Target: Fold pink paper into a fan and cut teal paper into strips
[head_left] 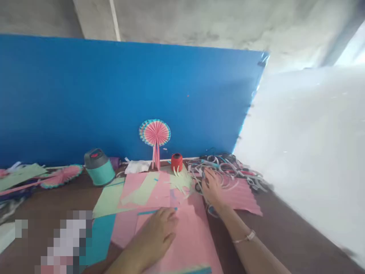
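Observation:
My left hand [155, 234] lies flat, fingers out, on a pink paper sheet [188, 243] near the table's front. Just beyond its fingertips lies a thin blue strip [155, 211]. My right hand [212, 186] reaches forward, palm down with fingers spread, onto a pile of thin curled paper strips [228, 169] and the edge of a pleated pink sheet [243, 196]. It holds nothing that I can see. A pink and blue paper fan [154, 133] stands upright against the blue board [114, 99].
A red spool [176, 161] and a teal lidded container [99, 167] stand at the back. Green sheets [111, 198] and a teal sheet [99, 238] lie left of my hand. More folded fans [61, 176] lie far left. A white wall [308, 152] closes the right.

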The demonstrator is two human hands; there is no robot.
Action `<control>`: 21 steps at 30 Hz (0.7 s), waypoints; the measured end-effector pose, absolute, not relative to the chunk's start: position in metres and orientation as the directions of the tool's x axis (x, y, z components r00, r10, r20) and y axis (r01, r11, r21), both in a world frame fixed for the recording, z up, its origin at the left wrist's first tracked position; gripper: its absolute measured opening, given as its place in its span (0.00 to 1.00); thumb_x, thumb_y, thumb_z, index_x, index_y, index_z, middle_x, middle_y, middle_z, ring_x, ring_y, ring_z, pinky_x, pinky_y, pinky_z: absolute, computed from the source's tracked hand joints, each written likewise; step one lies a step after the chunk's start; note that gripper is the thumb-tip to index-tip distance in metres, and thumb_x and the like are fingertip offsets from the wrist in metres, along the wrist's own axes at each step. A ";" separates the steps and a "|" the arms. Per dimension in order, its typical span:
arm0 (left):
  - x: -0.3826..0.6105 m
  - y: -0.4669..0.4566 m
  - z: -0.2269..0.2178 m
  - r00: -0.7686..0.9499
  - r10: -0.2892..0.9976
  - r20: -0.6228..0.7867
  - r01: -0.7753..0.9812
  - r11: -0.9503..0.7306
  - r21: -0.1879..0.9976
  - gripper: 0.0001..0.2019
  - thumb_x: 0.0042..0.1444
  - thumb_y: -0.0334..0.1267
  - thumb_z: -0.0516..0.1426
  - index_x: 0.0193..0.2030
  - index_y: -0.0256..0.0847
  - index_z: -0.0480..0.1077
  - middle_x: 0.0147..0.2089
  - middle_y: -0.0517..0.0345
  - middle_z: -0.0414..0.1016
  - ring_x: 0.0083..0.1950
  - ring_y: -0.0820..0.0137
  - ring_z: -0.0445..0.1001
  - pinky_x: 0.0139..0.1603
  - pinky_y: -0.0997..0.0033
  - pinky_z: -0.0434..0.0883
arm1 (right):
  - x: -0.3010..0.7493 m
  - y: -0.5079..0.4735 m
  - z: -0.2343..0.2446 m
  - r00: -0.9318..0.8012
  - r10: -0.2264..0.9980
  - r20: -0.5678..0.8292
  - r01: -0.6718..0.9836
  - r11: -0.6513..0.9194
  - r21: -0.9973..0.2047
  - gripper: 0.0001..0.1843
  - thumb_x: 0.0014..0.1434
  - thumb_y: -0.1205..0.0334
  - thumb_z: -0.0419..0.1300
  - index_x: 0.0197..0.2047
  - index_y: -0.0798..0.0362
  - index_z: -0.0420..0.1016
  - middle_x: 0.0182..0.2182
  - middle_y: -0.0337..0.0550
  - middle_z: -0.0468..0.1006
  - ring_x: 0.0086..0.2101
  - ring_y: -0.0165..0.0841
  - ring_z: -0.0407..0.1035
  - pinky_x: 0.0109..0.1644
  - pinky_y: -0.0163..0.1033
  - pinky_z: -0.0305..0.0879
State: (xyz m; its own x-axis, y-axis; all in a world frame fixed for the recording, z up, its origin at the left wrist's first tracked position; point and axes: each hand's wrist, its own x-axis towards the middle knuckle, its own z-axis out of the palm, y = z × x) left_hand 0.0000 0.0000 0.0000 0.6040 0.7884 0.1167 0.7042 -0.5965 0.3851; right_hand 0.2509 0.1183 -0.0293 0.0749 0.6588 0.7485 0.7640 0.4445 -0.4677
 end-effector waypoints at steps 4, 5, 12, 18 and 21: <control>0.001 -0.003 0.007 0.606 0.788 0.109 0.703 -0.595 0.390 0.15 0.56 0.34 0.51 0.50 0.44 0.66 0.58 0.53 0.61 0.59 0.64 0.58 0.60 0.61 0.59 | 0.234 0.102 -0.014 -0.053 0.733 0.678 0.609 0.562 -0.560 0.14 0.53 0.70 0.50 0.39 0.54 0.74 0.40 0.50 0.75 0.43 0.37 0.69 0.49 0.45 0.65; 0.000 -0.004 0.009 0.607 0.788 0.102 0.703 -0.593 0.393 0.15 0.56 0.34 0.51 0.50 0.44 0.66 0.58 0.54 0.61 0.59 0.64 0.58 0.60 0.61 0.59 | 0.229 0.098 -0.013 -0.076 0.776 0.627 0.556 0.554 -0.619 0.13 0.52 0.70 0.50 0.36 0.54 0.74 0.37 0.49 0.76 0.40 0.36 0.70 0.46 0.43 0.67; -0.003 -0.008 0.019 0.585 0.809 0.046 0.721 -0.546 0.426 0.13 0.56 0.33 0.50 0.47 0.45 0.68 0.61 0.55 0.57 0.60 0.62 0.56 0.58 0.59 0.60 | 0.201 0.076 -0.011 -0.338 0.929 0.152 0.395 0.287 -0.873 0.11 0.47 0.70 0.55 0.34 0.56 0.76 0.29 0.44 0.79 0.31 0.34 0.73 0.38 0.38 0.67; -0.002 -0.007 0.018 0.570 0.816 0.096 0.719 -0.552 0.422 0.10 0.54 0.32 0.52 0.42 0.45 0.69 0.48 0.56 0.67 0.53 0.64 0.61 0.54 0.61 0.61 | 0.192 0.065 -0.009 -0.403 0.902 0.155 0.432 0.337 -0.836 0.20 0.47 0.74 0.52 0.42 0.54 0.76 0.30 0.42 0.79 0.32 0.32 0.72 0.38 0.37 0.66; -0.002 -0.006 0.016 0.572 0.811 0.122 0.717 -0.566 0.406 0.10 0.54 0.32 0.53 0.42 0.45 0.69 0.47 0.56 0.67 0.53 0.63 0.60 0.55 0.61 0.60 | 0.190 0.065 -0.016 -0.427 0.881 0.203 0.441 0.399 -0.804 0.23 0.45 0.76 0.51 0.43 0.53 0.75 0.34 0.43 0.77 0.32 0.30 0.70 0.36 0.35 0.65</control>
State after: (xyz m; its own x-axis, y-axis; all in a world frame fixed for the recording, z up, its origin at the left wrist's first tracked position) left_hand -0.0018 -0.0061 0.0162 0.5716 0.8114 0.1221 0.7173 -0.5664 0.4059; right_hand 0.1896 0.0650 -0.0157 -0.4266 0.8813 0.2033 0.4411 0.3990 -0.8039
